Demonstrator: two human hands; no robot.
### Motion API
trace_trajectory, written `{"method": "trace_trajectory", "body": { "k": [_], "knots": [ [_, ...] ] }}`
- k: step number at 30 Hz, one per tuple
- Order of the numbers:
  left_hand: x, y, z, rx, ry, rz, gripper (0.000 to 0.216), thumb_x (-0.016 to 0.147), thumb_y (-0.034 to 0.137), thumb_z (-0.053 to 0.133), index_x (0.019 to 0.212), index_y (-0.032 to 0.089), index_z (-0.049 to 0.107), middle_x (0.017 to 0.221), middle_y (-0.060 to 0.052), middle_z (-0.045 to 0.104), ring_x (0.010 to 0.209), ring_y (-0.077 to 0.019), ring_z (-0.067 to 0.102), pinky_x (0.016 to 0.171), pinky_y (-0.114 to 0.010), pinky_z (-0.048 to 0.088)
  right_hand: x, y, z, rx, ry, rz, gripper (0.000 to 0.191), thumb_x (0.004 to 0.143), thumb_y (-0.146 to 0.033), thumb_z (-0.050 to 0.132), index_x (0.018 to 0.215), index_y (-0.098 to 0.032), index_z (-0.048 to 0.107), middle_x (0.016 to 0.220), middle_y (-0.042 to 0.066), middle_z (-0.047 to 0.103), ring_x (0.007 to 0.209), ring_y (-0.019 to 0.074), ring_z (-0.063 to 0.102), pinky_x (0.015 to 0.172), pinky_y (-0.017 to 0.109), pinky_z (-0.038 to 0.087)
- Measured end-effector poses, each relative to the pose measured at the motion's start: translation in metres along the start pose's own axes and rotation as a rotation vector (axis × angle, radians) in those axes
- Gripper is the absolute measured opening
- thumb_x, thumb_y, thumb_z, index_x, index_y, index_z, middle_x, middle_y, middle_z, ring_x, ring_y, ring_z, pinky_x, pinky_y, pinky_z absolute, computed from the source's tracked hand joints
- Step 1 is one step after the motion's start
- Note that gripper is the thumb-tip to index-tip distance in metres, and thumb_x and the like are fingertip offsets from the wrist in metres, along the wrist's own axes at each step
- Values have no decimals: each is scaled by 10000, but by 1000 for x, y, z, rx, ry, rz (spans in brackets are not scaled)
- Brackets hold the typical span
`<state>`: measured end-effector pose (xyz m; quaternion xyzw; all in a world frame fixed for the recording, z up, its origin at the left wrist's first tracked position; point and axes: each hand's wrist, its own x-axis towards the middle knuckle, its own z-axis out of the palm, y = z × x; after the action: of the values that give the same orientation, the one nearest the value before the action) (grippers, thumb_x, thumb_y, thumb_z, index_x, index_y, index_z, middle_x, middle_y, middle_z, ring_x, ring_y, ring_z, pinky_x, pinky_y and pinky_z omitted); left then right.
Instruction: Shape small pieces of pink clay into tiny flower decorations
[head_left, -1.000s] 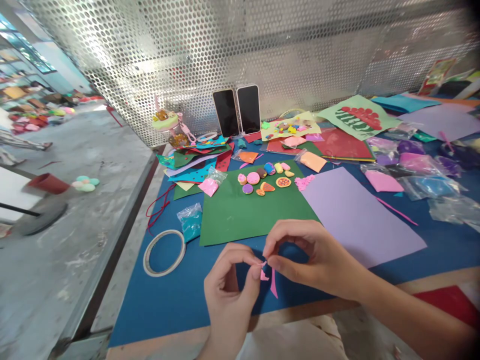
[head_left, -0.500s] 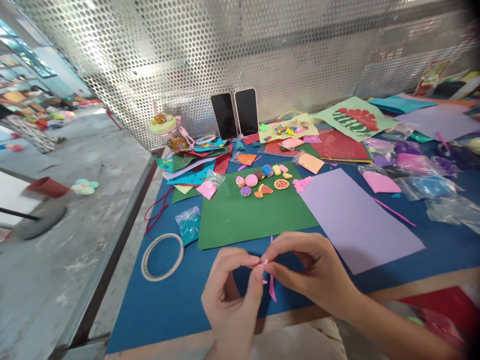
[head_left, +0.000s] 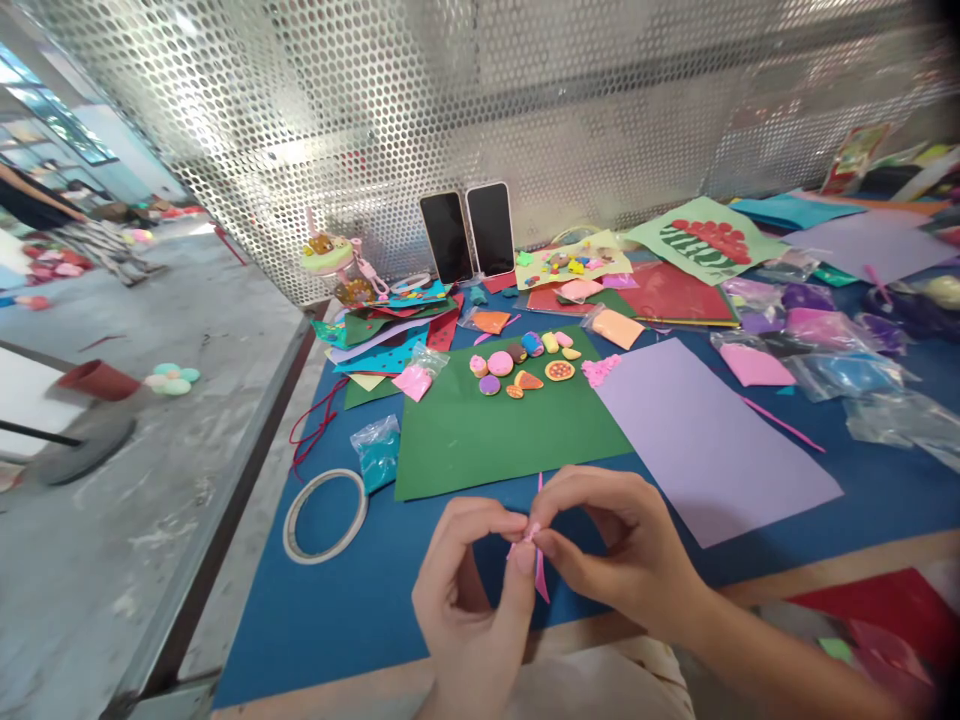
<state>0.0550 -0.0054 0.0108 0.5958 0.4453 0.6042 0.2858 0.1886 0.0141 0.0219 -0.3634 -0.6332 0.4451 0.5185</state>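
Pinching a small pink piece (head_left: 532,533), the left hand (head_left: 480,632) and right hand (head_left: 637,540) squeeze it between thumbs and fingers. A green sheet (head_left: 510,440) lies beyond.

Small pink piece (head_left: 532,532), blue tabletop (head_left: 352,620), plain green sheet (head_left: 517,440), light purple sheet (head_left: 720,450), teal packet (head_left: 379,455), blue paper (head_left: 386,362) with dark dots

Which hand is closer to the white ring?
Left: the left hand is to the right of the white ring, not touching it. The right hand is farther right.
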Motion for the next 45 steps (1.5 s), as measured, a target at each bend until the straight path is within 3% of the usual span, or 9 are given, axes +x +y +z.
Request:
{"method": "trace_trajectory", "body": {
  "k": [7,14,18,20,24,30,37,42,45],
  "knots": [
    [1,3,-1,-62,-66,-14,102,772,178,638,867,213,627,774,-13,610,725,-125,561,645,-203,482,-2,10,-3,230,-62,85,52,771,-203,681,728,-178,669,659,33,663,614,139,575,585,260,455],
    [-1,5,-2,-96,-95,7,118,781,235,642,895,218,618,754,-19,593,716,-142,553,632,-232,474,0,19,-4,638,-176,274,189,721,-315,743,706,-151,649,645,15,627,545,98,570,502,203,460],
    [1,7,-8,-20,-99,54,98,778,209,641,873,218,621,742,-21,595,705,-151,564,612,-242,477,0,21,-6,745,-245,269,166,708,-286,754,700,-157,651,622,0,612,521,90,580,485,188,473],
    [6,7,-14,98,-178,87,93,775,171,636,856,214,621,745,-26,610,711,-156,581,613,-247,484,-1,21,-10,740,-269,240,168,705,-300,754,678,-169,651,604,-7,593,532,101,588,498,202,484],
    [15,-1,-34,424,-521,181,85,780,139,624,834,203,636,782,-33,662,720,-160,615,645,-270,497,-2,21,-19,665,-323,179,191,699,-325,758,637,-184,644,559,-14,567,528,110,567,547,240,488],
    [11,-23,-52,685,-741,272,120,807,192,604,918,214,642,845,-31,679,758,-180,625,652,-304,491,2,24,-30,625,-355,209,116,730,-259,742,675,-180,675,572,-5,598,566,108,579,545,220,469],
    [16,-24,-45,724,-711,446,110,838,155,543,868,198,639,788,-35,689,702,-174,621,622,-295,475,5,31,-32,628,-317,330,134,718,-262,752,688,-160,671,626,-10,609,541,83,574,520,197,467],
    [35,-11,-46,568,-595,442,104,798,151,618,886,202,643,802,-32,690,728,-156,629,678,-280,497,12,32,-35,696,-326,432,116,744,-243,735,717,-153,666,901,21,645,563,59,632,558,194,512],
    [49,-5,-44,449,-543,388,106,775,138,646,849,213,655,781,-25,685,710,-139,631,661,-248,506,20,32,-36,714,-377,482,124,754,-252,724,723,-153,656,1009,44,647,679,106,691,564,189,518]
  ]
}}
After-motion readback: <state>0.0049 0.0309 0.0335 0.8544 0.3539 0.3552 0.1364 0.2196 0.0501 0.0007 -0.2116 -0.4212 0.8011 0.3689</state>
